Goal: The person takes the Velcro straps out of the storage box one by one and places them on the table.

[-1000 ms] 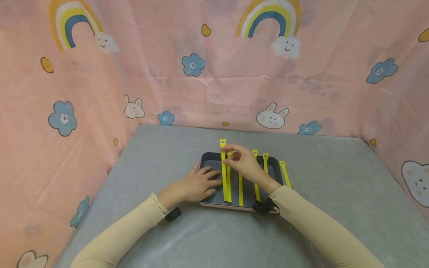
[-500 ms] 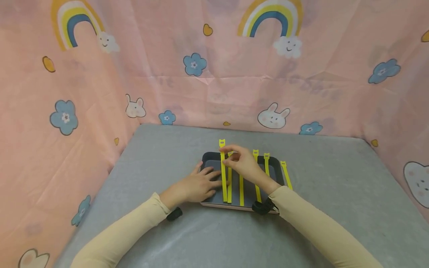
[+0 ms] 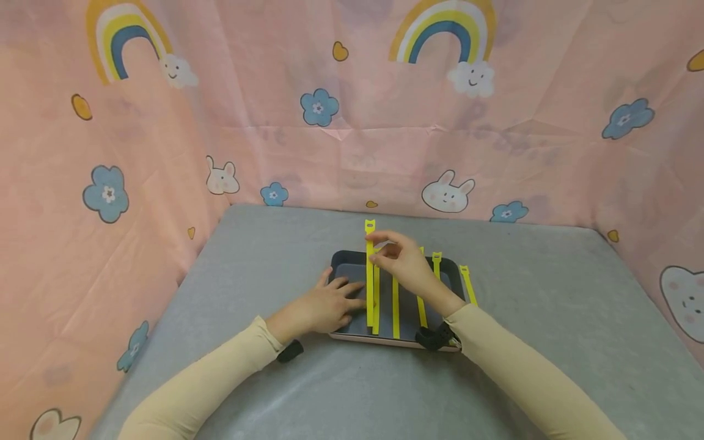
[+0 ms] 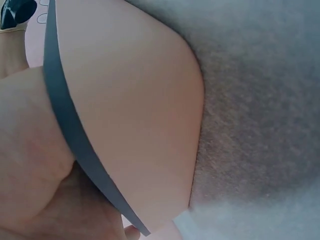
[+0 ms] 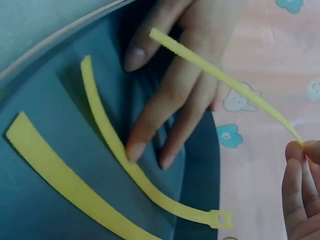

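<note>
A yellow strap (image 3: 370, 287) is held over the dark tray (image 3: 348, 270), pinched near its slotted end in the grip of the right hand (image 3: 409, 266) — the left hand (image 3: 324, 308) rests inside, fingers spread, one touching a second strap (image 5: 104, 117). Other straps (image 3: 396, 305) lie rightward; beyond the tabletop (image 3: 264, 263) hangs pink cloth (image 3: 363, 159).

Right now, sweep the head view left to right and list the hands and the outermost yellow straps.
Left hand, pinched yellow strap, right hand pinching it, rightmost yellow strap.
</note>
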`<state>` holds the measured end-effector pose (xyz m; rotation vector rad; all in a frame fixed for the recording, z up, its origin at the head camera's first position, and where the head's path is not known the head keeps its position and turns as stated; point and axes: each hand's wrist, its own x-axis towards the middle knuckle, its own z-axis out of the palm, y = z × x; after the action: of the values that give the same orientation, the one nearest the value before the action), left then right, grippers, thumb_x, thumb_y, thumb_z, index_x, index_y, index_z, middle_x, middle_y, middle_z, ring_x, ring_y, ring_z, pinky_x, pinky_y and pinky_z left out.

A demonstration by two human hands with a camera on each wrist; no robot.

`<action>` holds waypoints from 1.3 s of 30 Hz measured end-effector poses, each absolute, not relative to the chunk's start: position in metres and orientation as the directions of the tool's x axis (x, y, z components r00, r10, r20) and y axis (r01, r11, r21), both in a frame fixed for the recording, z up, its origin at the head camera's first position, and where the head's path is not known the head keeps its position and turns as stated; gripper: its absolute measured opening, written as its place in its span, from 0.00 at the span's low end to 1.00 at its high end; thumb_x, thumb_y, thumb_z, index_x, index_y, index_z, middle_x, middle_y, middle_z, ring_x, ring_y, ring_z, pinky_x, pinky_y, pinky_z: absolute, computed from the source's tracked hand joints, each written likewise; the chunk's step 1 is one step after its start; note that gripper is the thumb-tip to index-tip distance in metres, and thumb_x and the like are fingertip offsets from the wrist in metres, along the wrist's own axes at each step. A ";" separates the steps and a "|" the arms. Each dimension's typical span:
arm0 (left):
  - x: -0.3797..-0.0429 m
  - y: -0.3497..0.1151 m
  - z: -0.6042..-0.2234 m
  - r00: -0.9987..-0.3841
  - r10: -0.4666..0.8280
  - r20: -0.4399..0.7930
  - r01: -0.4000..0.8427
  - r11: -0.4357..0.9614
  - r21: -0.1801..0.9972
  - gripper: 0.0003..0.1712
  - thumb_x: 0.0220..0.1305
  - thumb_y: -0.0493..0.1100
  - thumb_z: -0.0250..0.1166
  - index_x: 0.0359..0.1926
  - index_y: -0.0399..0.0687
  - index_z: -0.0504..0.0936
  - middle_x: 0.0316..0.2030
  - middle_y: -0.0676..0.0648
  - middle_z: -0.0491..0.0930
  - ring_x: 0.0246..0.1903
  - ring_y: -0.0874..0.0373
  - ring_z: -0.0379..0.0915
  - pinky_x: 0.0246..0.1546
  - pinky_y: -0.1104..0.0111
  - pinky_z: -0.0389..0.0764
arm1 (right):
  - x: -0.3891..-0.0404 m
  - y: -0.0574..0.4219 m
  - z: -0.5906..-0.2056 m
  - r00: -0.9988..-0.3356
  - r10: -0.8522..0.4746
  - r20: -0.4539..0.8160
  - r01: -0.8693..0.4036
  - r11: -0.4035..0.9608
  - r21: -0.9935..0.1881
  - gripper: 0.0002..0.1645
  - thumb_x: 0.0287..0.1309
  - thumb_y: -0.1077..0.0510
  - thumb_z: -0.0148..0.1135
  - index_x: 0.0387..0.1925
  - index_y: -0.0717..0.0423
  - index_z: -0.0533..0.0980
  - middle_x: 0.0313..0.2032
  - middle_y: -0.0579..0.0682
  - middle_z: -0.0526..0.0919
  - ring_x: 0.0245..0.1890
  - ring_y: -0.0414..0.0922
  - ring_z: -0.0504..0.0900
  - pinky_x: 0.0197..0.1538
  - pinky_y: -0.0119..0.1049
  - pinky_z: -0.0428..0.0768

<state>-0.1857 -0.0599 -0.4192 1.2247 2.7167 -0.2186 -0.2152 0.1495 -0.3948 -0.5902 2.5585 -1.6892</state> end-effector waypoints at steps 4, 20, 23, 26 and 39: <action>-0.186 -0.060 -0.422 -0.652 0.734 -0.191 0.755 0.651 -0.078 0.26 0.67 0.54 0.55 0.66 0.75 0.64 0.72 0.52 0.57 0.69 0.47 0.58 0.68 0.39 0.50 | -0.215 0.154 -0.388 -0.927 -0.310 0.209 -0.303 0.295 -0.906 0.21 0.59 0.58 0.62 0.55 0.43 0.74 0.50 0.50 0.77 0.37 0.45 0.82 0.42 0.45 0.81; -0.185 -0.060 -0.427 -0.658 0.734 -0.169 0.751 0.655 -0.079 0.30 0.69 0.53 0.51 0.69 0.77 0.57 0.73 0.51 0.55 0.69 0.50 0.58 0.69 0.40 0.47 | -0.214 0.205 -0.395 -0.949 -0.236 0.207 -0.282 0.348 -0.894 0.23 0.60 0.53 0.62 0.58 0.45 0.73 0.50 0.52 0.77 0.39 0.50 0.82 0.45 0.38 0.82; -0.184 -0.060 -0.427 -0.656 0.737 -0.161 0.753 0.654 -0.074 0.30 0.69 0.53 0.51 0.70 0.75 0.57 0.73 0.51 0.55 0.69 0.50 0.58 0.69 0.40 0.47 | -0.213 0.221 -0.399 -0.952 -0.215 0.218 -0.284 0.355 -0.891 0.23 0.60 0.54 0.61 0.58 0.48 0.73 0.49 0.53 0.76 0.38 0.47 0.82 0.43 0.38 0.82; -0.183 -0.061 -0.426 -0.653 0.742 -0.155 0.756 0.652 -0.065 0.30 0.69 0.52 0.51 0.70 0.74 0.57 0.73 0.51 0.55 0.69 0.49 0.58 0.69 0.40 0.47 | -0.211 0.237 -0.401 -0.955 -0.195 0.223 -0.280 0.353 -0.892 0.24 0.60 0.56 0.61 0.58 0.53 0.73 0.49 0.54 0.76 0.36 0.44 0.83 0.42 0.37 0.82; -0.184 -0.063 -0.427 -0.646 0.751 -0.141 0.762 0.645 -0.053 0.33 0.69 0.54 0.51 0.72 0.72 0.51 0.73 0.50 0.55 0.69 0.48 0.58 0.69 0.39 0.46 | -0.197 0.286 -0.397 -0.981 -0.103 0.162 -0.192 0.480 -0.856 0.24 0.61 0.52 0.60 0.58 0.50 0.73 0.46 0.40 0.76 0.35 0.33 0.82 0.41 0.26 0.81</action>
<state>-0.1838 -0.0625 -0.4266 1.2695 2.7523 -0.1626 -0.1970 0.2856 -0.3970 -0.2780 2.7773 -1.6252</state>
